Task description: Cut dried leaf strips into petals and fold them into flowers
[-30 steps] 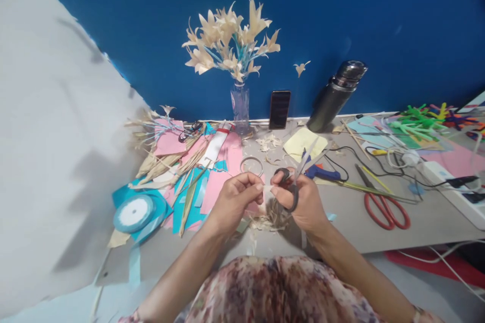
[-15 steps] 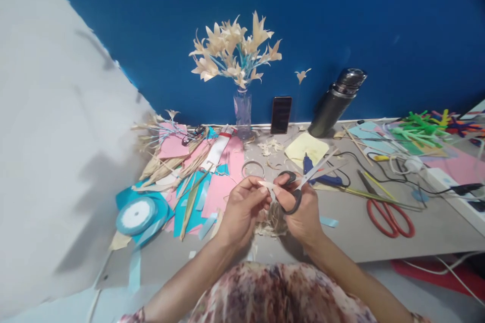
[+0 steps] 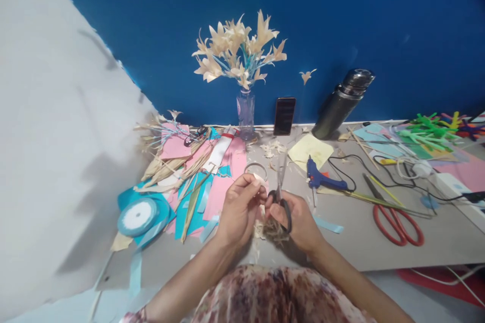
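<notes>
Pinched in the fingertips of my left hand [image 3: 241,205] is a small pale petal-like piece [image 3: 259,179], mostly covered by the fingers. My right hand [image 3: 297,214] is closed round the black handles of a pair of scissors [image 3: 280,189], whose blades point up and away from me. The two hands are close together above the table. Below them lies a heap of dry brown scraps [image 3: 275,231]. A roll of tape [image 3: 256,165] rests just beyond my left fingers. A blue glue gun [image 3: 324,177] lies to the right of the scissors.
Red-handled scissors [image 3: 397,224] lie at right, near a power strip [image 3: 454,192]. At the back stand a bottle of pale flowers [image 3: 246,111], a phone [image 3: 284,116] and a leaning flask [image 3: 343,103]. A ribbon spool [image 3: 137,216] sits left beside pink sheets [image 3: 235,154] and dried husks.
My right hand has drawn slightly away from the piece and turned the scissors from pointing right to nearly straight ahead. My left hand keeps its pinch. The view has shifted slightly.
</notes>
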Demonstrator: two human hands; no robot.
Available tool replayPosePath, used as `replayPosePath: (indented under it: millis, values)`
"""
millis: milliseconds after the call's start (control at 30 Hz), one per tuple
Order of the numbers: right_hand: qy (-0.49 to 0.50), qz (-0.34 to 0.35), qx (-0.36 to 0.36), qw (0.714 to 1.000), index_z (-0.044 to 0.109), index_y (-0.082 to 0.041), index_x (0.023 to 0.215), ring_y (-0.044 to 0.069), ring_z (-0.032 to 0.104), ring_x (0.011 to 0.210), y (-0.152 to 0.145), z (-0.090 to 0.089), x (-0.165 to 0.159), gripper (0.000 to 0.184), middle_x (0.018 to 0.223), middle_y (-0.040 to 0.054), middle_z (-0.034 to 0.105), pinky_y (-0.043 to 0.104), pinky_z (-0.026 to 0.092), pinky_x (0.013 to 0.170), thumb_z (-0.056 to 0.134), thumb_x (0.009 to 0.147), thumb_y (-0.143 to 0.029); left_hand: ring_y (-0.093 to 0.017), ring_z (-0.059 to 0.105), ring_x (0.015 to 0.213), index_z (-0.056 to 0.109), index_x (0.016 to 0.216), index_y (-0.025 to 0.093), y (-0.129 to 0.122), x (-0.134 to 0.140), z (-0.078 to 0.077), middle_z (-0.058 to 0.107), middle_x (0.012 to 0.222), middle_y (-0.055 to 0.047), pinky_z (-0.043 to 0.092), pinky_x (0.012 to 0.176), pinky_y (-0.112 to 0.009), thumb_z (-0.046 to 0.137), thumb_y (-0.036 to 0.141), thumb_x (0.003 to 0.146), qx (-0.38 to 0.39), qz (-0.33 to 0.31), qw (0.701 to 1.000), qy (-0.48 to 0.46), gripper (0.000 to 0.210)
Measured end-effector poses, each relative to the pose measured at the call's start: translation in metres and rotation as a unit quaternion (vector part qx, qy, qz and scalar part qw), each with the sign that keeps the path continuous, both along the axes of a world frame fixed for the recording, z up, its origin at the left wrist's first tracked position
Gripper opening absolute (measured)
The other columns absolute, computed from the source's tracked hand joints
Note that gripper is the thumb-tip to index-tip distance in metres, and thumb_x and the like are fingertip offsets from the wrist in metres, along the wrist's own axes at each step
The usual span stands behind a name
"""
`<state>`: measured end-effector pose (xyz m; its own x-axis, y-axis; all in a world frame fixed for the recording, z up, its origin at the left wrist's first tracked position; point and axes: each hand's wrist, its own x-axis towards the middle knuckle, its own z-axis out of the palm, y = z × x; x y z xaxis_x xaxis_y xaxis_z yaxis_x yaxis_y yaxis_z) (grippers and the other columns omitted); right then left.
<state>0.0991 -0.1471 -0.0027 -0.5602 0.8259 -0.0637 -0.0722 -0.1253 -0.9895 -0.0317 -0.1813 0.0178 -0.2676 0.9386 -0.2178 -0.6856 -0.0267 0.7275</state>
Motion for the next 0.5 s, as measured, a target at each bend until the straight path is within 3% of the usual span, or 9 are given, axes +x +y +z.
replayPosePath:
  millis: [200,500]
  values:
    - [-0.042,0.101,-0.004,0.994,0.056,-0.017,0.068,0.014,0.051,0.056,-0.005,-0.016,0.003,0.047,0.060,0.0012,0.059,0.024,0.039,0.053,0.072,0.076,-0.060,-0.010,0.056,0.062,0.057,0.072,0.016,0.005,-0.003,0.003,0.062,0.066,0.001,0.044,0.061,-0.021,0.076,0.025,0.074,-0.021,0.048,0.998,0.028,0.021]
    - [-0.052,0.116,-0.002,0.992,0.056,-0.018,0.065,0.014,0.052,0.052,-0.006,-0.018,0.002,0.047,0.057,0.0023,0.061,0.024,0.040,0.049,0.069,0.078,-0.061,-0.009,0.055,0.055,0.056,0.070,0.017,0.007,-0.003,0.007,0.059,0.061,0.003,0.044,0.054,-0.020,0.069,0.019,0.073,-0.040,0.072,0.996,0.016,0.014]
